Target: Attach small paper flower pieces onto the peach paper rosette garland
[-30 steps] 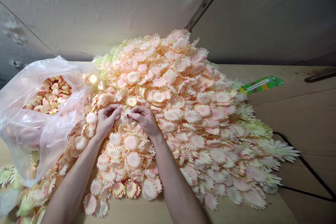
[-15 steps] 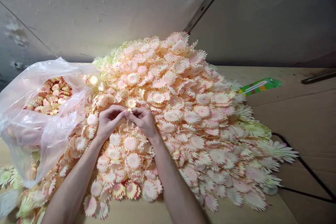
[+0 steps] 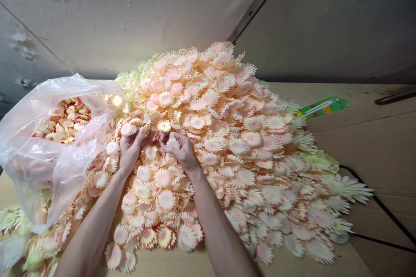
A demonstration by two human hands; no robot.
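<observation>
A large heap of pale pink and cream artificial flower heads [image 3: 238, 146], with fringed petals and pink-red tips, spreads around both hands. My left hand [image 3: 130, 149] is at the heap's left-middle, its fingers curled at a flower head [image 3: 129, 129] that partly hides them. Just to the right, my right hand [image 3: 182, 152] is closed, with thumb and fingers pinching a small flower head [image 3: 173, 143]. The hands are apart, and blur softens the fingertips between them.
A translucent plastic bag [image 3: 69, 162] on the left holds more curled flower pieces [image 3: 69, 119]. A green packet [image 3: 323, 107] lies right of the heap on cardboard [image 3: 364, 138]. A black cord [image 3: 386, 212] runs at lower right. A grey wall [image 3: 146, 17] stands behind.
My hands were together, fingertips meeting at a small piece. Now they have parted: the left has turned to flowers at its upper side, the right has drawn slightly right and down.
</observation>
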